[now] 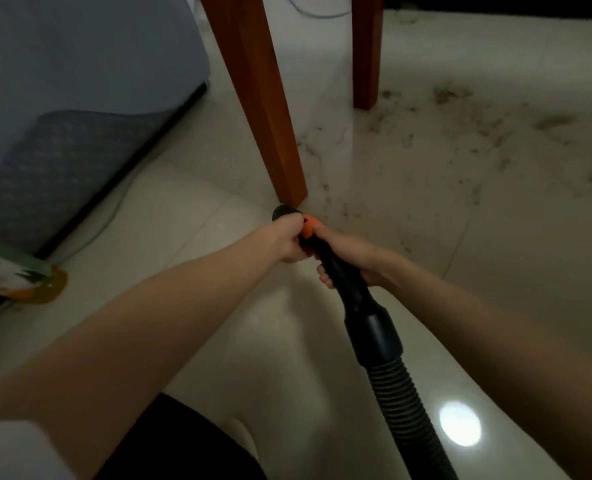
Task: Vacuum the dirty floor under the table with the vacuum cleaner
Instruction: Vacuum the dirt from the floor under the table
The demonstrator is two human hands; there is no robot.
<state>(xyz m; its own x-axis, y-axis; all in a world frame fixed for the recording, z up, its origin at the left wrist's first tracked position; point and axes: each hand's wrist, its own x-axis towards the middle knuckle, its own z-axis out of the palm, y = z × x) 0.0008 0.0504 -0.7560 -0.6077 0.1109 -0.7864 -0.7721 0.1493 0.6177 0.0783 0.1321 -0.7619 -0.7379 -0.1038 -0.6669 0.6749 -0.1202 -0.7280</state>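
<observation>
Both hands hold the vacuum cleaner's black wand. The left hand (289, 242) has its grip wrapped round the far end, just behind the open nozzle mouth (282, 211), and the right hand (348, 259) is curled round the wand (336, 271) just nearer, beside an orange part (310, 227) that shows between the two hands. From there the wand widens into a collar and runs on as the ribbed hose (401, 400), down to the near right edge of the view.

The nozzle mouth sits low, almost against the foot of the near table leg (270, 133). The dirt (460, 133) lies to the right and farther off, scattered over the pale tile floor (391, 202) between this leg and the far table leg (367, 57). Most of it appears unswept.

The first risk is the leg. A push straight ahead would knock the nozzle into the wood rather than reach the dirt, so the wand needs to swing right. With both hands so close to the tip, reach under the table is short, and the far patches could be missed. The hose trails close to the body and could snag or drag back. At the near left, a yellow bottle (21, 275) lies beside the grey sofa (80, 98), and a wide leftward sweep could send it rolling.
</observation>
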